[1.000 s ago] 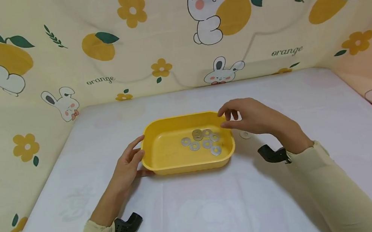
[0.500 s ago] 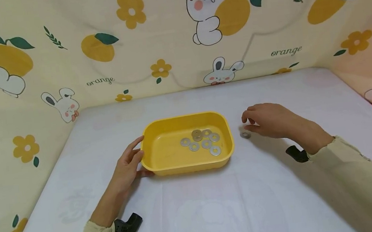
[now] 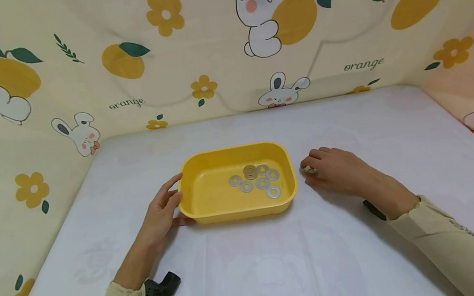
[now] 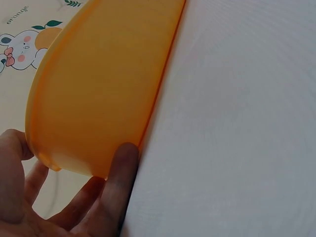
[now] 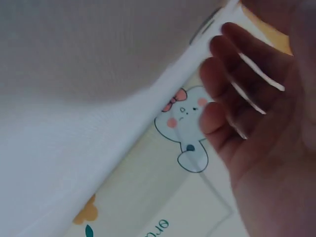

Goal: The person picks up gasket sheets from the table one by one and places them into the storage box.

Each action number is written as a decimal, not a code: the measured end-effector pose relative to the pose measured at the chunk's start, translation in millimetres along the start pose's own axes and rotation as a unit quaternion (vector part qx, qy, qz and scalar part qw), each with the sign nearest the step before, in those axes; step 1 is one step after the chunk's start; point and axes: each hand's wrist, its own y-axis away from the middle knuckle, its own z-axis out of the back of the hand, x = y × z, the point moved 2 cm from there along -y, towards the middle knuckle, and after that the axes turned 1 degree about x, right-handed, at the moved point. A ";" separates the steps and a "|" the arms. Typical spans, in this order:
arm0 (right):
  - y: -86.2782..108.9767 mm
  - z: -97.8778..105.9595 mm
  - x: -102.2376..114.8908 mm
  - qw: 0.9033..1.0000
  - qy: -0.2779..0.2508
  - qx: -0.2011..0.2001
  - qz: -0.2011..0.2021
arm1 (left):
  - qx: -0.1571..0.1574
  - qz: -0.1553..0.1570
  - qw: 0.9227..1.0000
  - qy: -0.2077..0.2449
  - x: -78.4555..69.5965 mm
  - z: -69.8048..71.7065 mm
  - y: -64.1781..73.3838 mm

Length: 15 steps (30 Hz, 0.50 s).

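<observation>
A yellow plastic tray stands on the white-covered table, with several flat metal washers in its right half. At the tray's left end my left hand holds it, fingers at the rim and thumb low on the front wall. The left wrist view has the left hand around the tray's corner. Right of the tray, my right hand is low over the table at a loose washer, partly covered by the fingers. In the right wrist view, the right hand's fingers are bent and spread near a washer.
A yellow cloth printed with rabbits and oranges hangs behind the table and at its sides. Each wrist bears a black device, the left one showing more fully. The white table cover extends in front of the tray.
My right hand moves from over the tray's right rim out to the right, then down onto the table at the loose washer. The left hand and tray stay in place.
</observation>
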 end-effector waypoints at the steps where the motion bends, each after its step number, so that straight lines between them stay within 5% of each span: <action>1: 1.3 0.0 -0.5 1.000 -0.002 0.006 -0.009 | 0.000 0.002 1.000 -0.002 0.4 -0.2 0.0; 9: 2.8 -1.1 -6.2 0.997 -0.026 0.040 -0.053 | 0.002 -0.004 1.000 0.007 0.5 -0.1 0.1; 15: -6.4 -5.8 -15.7 0.985 -0.121 0.097 -0.081 | 0.001 0.000 1.000 0.003 0.8 0.1 0.1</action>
